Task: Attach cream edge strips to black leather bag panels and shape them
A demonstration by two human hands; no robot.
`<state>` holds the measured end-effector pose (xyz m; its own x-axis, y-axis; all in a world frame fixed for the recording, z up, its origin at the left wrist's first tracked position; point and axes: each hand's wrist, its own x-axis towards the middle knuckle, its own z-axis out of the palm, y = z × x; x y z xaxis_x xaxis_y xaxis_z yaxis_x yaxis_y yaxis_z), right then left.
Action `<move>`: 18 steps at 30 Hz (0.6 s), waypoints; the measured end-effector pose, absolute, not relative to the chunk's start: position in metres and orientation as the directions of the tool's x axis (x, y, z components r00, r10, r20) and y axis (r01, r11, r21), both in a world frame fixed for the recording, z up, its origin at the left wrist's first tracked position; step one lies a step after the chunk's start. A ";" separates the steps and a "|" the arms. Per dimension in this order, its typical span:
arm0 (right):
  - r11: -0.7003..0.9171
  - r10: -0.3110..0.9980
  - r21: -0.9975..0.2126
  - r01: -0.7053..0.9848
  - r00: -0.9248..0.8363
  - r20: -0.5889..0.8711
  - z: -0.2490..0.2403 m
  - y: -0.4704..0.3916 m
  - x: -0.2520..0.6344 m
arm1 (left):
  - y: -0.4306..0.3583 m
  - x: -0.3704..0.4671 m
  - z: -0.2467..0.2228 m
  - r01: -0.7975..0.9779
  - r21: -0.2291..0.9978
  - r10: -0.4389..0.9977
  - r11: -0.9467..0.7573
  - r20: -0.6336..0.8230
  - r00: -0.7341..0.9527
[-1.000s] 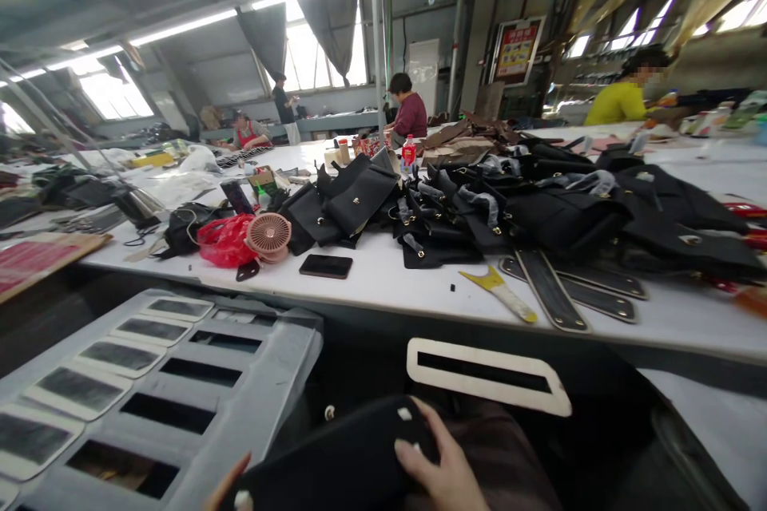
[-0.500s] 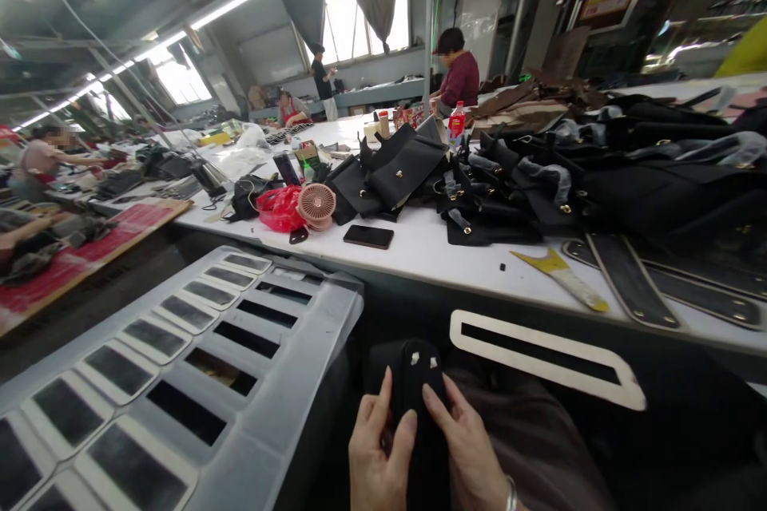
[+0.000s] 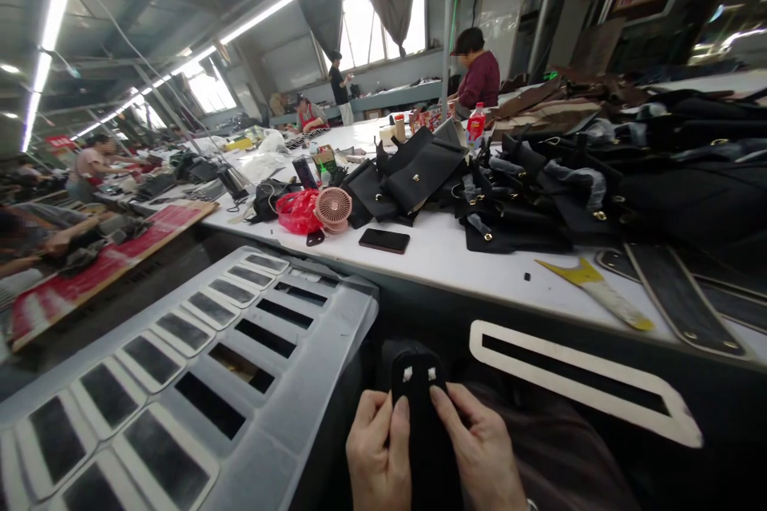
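Observation:
A long black piece (image 3: pixel 424 431) with a rounded top end and two small white tabs near that end stands between my hands at the bottom centre. My left hand (image 3: pixel 379 447) pinches its left edge, thumb on the front face. On the right edge, my right hand (image 3: pixel 482 447) grips it in the same way, its thumb just below the right tab. To the right lies a cream-bordered frame piece (image 3: pixel 575 378) with a dark middle. At left, several pale-rimmed dark panels (image 3: pixel 164 459) rest on a grey slotted plastic crate (image 3: pixel 269 423).
On the white table (image 3: pixel 443 263) are a phone (image 3: pixel 384 240), a pink fan (image 3: pixel 333 210), a yellow-ended tool (image 3: pixel 596 291), black straps (image 3: pixel 683 295) and a heap of black bags (image 3: pixel 539 192). A red-topped board (image 3: pixel 108 271) is at left. People work farther back.
The view has shifted, so the surroundings sit farther right. My left fingers have closed from a spread position onto the black piece's edge, and my right fingers have drawn in against it.

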<state>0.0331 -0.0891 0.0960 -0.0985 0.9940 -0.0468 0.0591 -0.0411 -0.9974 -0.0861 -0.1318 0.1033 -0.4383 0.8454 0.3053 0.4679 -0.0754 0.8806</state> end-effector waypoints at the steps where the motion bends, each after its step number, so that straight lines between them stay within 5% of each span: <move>1: -0.022 0.995 -0.997 0.069 -0.096 -0.029 0.096 -0.089 0.033 | -0.131 -0.087 0.102 0.455 0.888 0.848 -0.068 0.292 -0.442; 8: 0.192 0.976 -0.972 0.135 -0.128 0.175 0.104 -0.088 0.031 | -0.122 -0.101 0.093 0.475 0.880 0.883 0.024 0.204 -0.422; 18: 0.169 0.985 -0.968 0.183 -0.077 0.158 0.098 -0.087 0.040 | -0.110 -0.092 0.092 0.396 0.918 0.896 0.029 0.152 -0.417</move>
